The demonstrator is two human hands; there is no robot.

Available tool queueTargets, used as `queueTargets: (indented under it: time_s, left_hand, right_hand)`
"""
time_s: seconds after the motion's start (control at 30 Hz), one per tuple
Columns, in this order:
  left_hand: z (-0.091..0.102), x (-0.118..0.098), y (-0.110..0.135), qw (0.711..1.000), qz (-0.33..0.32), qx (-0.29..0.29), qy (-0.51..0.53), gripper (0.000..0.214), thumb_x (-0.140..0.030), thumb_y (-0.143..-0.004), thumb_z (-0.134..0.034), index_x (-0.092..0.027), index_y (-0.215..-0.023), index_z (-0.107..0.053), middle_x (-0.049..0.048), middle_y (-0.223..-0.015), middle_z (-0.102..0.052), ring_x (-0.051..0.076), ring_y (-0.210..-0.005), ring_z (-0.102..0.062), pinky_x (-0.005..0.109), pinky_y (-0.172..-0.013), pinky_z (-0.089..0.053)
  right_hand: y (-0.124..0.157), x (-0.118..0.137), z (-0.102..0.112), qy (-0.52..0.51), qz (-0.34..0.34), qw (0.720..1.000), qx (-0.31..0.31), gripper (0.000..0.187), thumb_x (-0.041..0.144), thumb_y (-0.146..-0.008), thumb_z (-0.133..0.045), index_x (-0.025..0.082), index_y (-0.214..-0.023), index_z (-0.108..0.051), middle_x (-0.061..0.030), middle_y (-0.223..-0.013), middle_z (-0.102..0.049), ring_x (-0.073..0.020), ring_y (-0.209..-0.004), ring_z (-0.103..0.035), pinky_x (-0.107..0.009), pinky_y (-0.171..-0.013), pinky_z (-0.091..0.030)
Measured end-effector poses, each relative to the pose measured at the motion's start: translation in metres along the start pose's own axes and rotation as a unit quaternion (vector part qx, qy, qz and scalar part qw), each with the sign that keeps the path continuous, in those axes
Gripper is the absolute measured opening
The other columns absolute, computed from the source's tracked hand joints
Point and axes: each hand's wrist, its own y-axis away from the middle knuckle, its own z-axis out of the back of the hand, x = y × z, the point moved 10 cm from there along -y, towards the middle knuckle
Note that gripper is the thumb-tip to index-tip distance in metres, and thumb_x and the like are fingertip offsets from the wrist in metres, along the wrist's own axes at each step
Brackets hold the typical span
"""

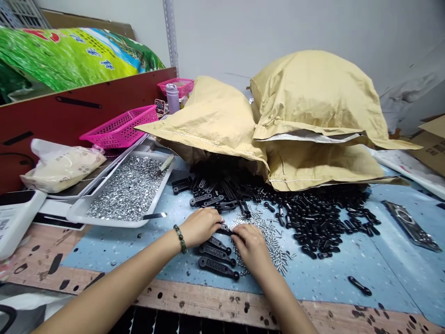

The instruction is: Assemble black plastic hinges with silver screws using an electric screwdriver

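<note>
- The left forearm comes in from the near left corner of the tabletop (187, 288); the left hand (201, 226) lies palm down, wrist nearly straight, thumb and fingertips pinched on the left end of a slim black piece (225, 228).
- The right forearm reaches in over the near edge, slanting leftward; the right hand (252, 243) has curled fingers and thumb drawn together at the piece's other end.
- That piece sits midway along the tabletop's near edge, set back from it; it is dark and elongated, partly hidden by fingers.
- Nearer the edge, similar black arms (217, 266) lie roughly parallel, with patterned faces and rounded ends.
</note>
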Motion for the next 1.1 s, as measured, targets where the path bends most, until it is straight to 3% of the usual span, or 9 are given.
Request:
queueTargets:
  time_s: [0.4,0.67,0.97,1.03,1.1]
  left_hand:
    - [0.003,0.001,0.006,1.0,0.014,0.002,0.016,0.013,-0.018,-0.09,-0.058,-0.021,-0.097,-0.069,0.0015,-0.093,-0.068,0.021,-0.09,-0.061,0.03,-0.08,-0.045]
    - [0.002,0.0,0.003,1.0,0.014,-0.006,0.016,0.015,-0.018,-0.092,-0.056,-0.021,-0.099,-0.069,0.002,-0.096,-0.068,0.021,-0.094,-0.06,0.032,-0.085,-0.043]
    - [0.002,0.003,0.006,0.999,0.021,-0.006,0.032,0.014,-0.013,-0.089,-0.059,-0.021,-0.09,-0.071,0.0023,-0.09,-0.069,0.023,-0.093,-0.059,0.034,-0.08,-0.042]
    - [0.003,0.002,0.009,0.999,0.026,-0.007,0.043,0.014,-0.013,-0.088,-0.059,-0.021,-0.087,-0.071,0.002,-0.087,-0.068,0.023,-0.09,-0.06,0.035,-0.08,-0.042]
    - [0.008,-0.001,0.013,0.998,0.033,-0.017,0.057,0.014,-0.011,-0.085,-0.061,-0.02,-0.086,-0.07,0.0031,-0.092,-0.067,0.024,-0.092,-0.059,0.036,-0.082,-0.042]
  right_hand:
    - [0.004,0.006,-0.002,-0.015,0.015,0.999,0.033,0.013,0.011,-0.085,-0.057,0.021,-0.093,-0.061,-0.0042,-0.09,-0.064,-0.0226,-0.086,-0.055,-0.038,-0.079,-0.043]
    - [0.007,0.001,-0.002,-0.012,0.013,1.0,0.014,0.011,0.012,-0.086,-0.057,0.02,-0.093,-0.06,-0.0054,-0.088,-0.063,-0.0235,-0.084,-0.055,-0.039,-0.076,-0.044]
    - [0.012,0.013,-0.007,-0.019,0.011,0.999,0.05,0.006,0.017,-0.087,-0.057,0.02,-0.09,-0.06,-0.0047,-0.088,-0.062,-0.0229,-0.084,-0.055,-0.039,-0.077,-0.045]
    - [0.003,-0.001,0.003,-0.029,-0.025,0.999,0.019,0.009,0.025,-0.089,-0.056,0.02,-0.095,-0.06,-0.0067,-0.094,-0.06,-0.023,-0.087,-0.056,-0.038,-0.077,-0.047]
    - [-0.009,-0.024,0.021,-0.009,-0.078,0.995,-0.056,0.026,0.036,-0.088,-0.057,0.018,-0.107,-0.058,-0.011,-0.102,-0.058,-0.0261,-0.094,-0.055,-0.04,-0.08,-0.047]
